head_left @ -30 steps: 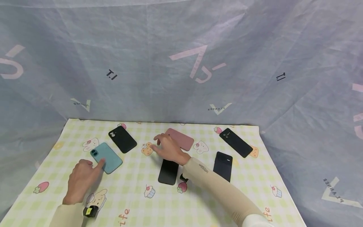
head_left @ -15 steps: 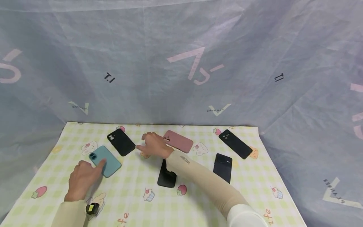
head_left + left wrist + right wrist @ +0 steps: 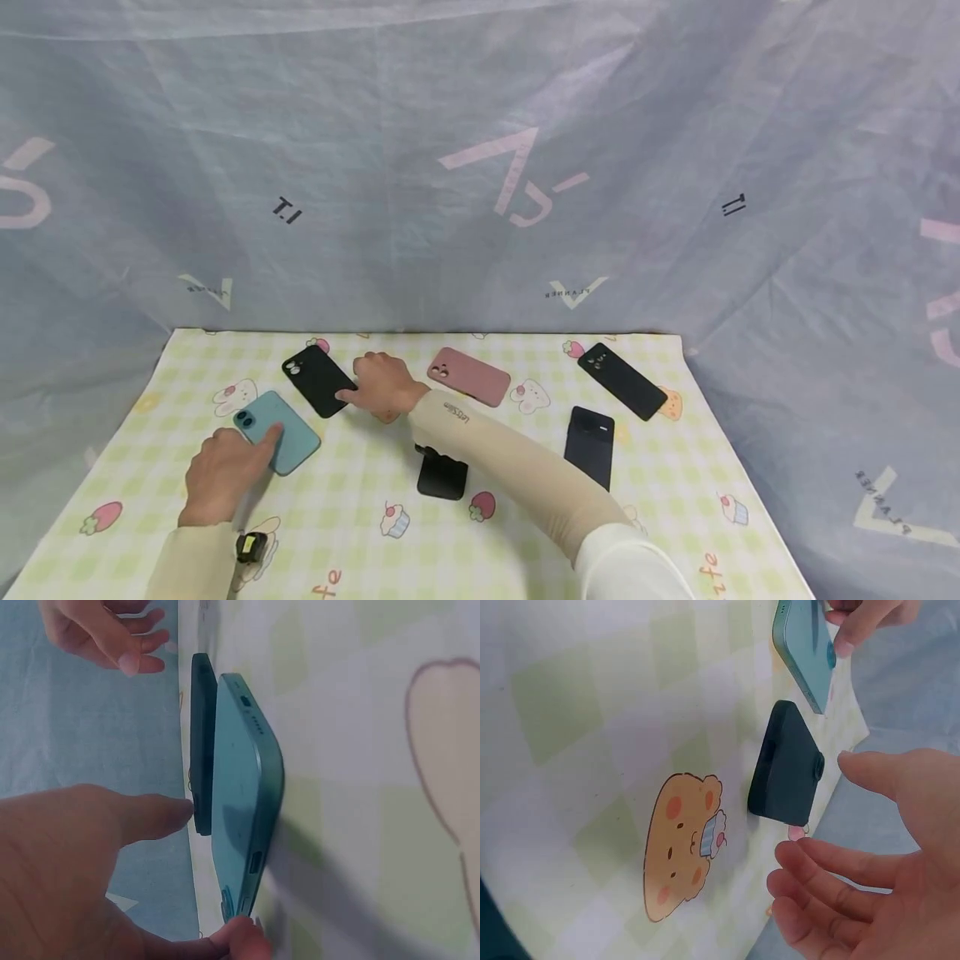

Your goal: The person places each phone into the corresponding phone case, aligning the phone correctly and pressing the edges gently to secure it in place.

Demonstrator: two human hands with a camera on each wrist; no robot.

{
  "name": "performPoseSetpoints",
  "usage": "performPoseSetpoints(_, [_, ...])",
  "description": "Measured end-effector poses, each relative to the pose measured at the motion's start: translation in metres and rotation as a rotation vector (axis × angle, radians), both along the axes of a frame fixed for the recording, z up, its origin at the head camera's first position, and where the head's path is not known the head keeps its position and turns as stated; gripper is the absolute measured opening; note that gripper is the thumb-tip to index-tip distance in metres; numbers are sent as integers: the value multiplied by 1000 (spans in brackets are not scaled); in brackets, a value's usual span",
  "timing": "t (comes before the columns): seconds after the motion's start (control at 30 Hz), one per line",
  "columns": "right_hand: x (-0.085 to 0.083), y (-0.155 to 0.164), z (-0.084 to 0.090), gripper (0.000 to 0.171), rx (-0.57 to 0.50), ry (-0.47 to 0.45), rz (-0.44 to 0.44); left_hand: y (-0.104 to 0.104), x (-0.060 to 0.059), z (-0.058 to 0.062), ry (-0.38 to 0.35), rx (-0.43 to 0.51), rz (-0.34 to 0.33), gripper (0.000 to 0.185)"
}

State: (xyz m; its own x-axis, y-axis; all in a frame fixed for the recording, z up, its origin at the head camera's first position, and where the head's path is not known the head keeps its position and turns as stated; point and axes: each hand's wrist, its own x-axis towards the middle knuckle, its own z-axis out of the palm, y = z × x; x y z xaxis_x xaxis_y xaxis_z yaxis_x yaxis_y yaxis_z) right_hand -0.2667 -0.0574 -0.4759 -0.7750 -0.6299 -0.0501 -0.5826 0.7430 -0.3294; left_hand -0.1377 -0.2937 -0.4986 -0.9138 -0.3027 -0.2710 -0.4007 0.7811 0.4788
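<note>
A teal smartphone (image 3: 283, 437) lies at the left of the table, its camera end toward the far left. My left hand (image 3: 228, 467) is at it: the thumb hovers over its back, and a fingertip (image 3: 247, 939) is by its camera-end corner, contact unclear. Just beyond lies a black smartphone (image 3: 318, 382), camera side up. My right hand (image 3: 384, 383) reaches to its right side with thumb and fingers apart and the thumb tip near its corner. In the right wrist view a gap shows between the black phone (image 3: 787, 765) and my right fingers.
A pink phone (image 3: 471, 377) lies right of my right hand. Another black phone (image 3: 442, 479) is partly under my right forearm. Two more dark phones (image 3: 622, 382) lie farther right. The patterned tablecloth (image 3: 360, 508) ends at a grey curtain (image 3: 420, 208).
My right hand has moved left from beside the pink phone to the black phone. My left hand stays at the teal phone. The head view has shifted slightly.
</note>
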Motion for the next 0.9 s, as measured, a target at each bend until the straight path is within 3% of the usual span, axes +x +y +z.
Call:
performPoseSetpoints(0.3, [-5,-18,2,44,84,9,-15,3,-5,2,-15,-13,-18,69])
performPoseSetpoints(0.7, [-5,-40,2,45,174,5,-29,3,-9,2,-62,-39,-22,77])
performPoseSetpoints(0.9, [-4,-48,-3,46,171,-7,-44,6,-11,-1,-61,-49,-33,80])
